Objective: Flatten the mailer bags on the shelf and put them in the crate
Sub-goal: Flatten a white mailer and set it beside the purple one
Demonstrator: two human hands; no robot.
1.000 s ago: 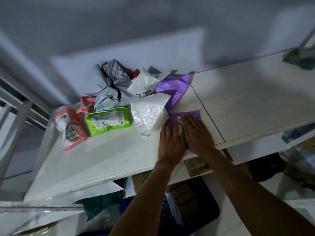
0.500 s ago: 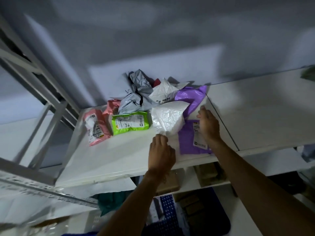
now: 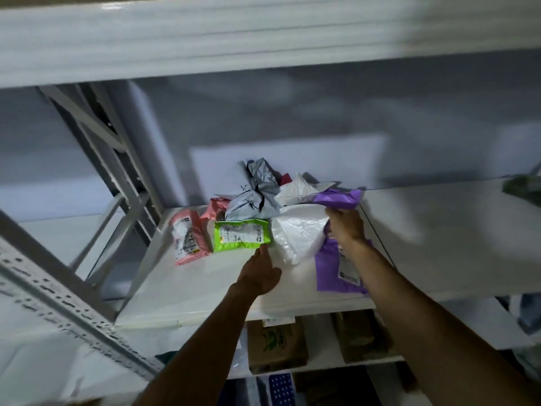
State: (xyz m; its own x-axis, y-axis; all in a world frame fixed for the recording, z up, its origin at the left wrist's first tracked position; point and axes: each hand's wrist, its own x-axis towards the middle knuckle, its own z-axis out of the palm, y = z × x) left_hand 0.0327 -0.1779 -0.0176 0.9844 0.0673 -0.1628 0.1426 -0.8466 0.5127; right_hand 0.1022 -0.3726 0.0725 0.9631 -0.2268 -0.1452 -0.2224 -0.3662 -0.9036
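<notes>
— Where are the hands?

— Both are up on the shelf (image 3: 190, 300). The left hand (image 3: 259, 273) lies palm down with its fingers fairly straight, holding nothing. Its tips are at the lower left edge of the white bag (image 3: 298, 235).

— And the other one?

— The right hand (image 3: 347, 227) is at that bag's upper right corner, with its fingers curled. They meet both the white bag and the crumpled purple bag (image 3: 339, 197) just beyond the knuckles. I cannot tell which of the two it grips, if either.

— What about the other bags?

— A flat purple bag (image 3: 333, 273) lies under the right wrist, label up. A green bag (image 3: 241, 234) sits just beyond the left fingertips, and a pink bag (image 3: 188, 235) is farther out to that hand's left. A grey bag (image 3: 254, 197) is bunched up behind the green one, well beyond the left hand.

— And the crate?

— A blue perforated part of the crate (image 3: 279, 389) shows low down between the two forearms, below the shelf. Cardboard boxes (image 3: 276, 344) stand on a lower board, between the left wrist and the crate.
</notes>
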